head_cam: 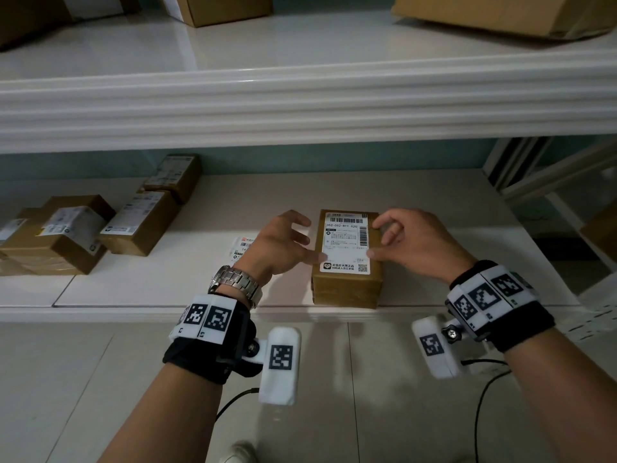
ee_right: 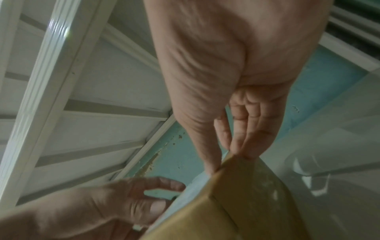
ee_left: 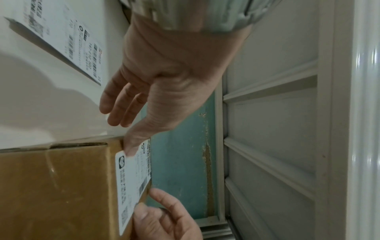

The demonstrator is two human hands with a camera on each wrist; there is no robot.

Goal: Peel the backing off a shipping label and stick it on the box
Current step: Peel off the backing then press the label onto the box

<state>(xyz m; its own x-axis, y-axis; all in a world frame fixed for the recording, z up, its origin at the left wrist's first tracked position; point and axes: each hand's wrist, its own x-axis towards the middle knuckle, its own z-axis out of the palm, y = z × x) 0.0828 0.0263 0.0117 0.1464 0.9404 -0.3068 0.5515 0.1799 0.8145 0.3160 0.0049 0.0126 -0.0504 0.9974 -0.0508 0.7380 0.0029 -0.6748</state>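
Two hands work on one small brown cardboard box (head_cam: 347,285), which stands at the front edge of the lower white shelf (head_cam: 167,289). A white printed shipping label (head_cam: 347,243) lies flat on the box's top face, covering most of it.

The left hand (head_cam: 278,243) sits just beside the box's left side. Its thumb tip presses the label's near-left edge (seen clearly in the left wrist view), while its fingers (head_cam: 298,222) are spread and raised clear of the box.

The right hand (head_cam: 415,243) sits at the box's right side. Its thumb touches the label's right edge near the front; its fingers (head_cam: 384,223) are loosely curled, with tips resting on the far right edge of the box top.

A second white label sheet (head_cam: 243,250) lies on the shelf, partly hidden behind the left hand. Several labelled brown parcels (head_cam: 140,222) are grouped well to the left. More cardboard boxes (head_cam: 500,15) stand on the upper shelf.
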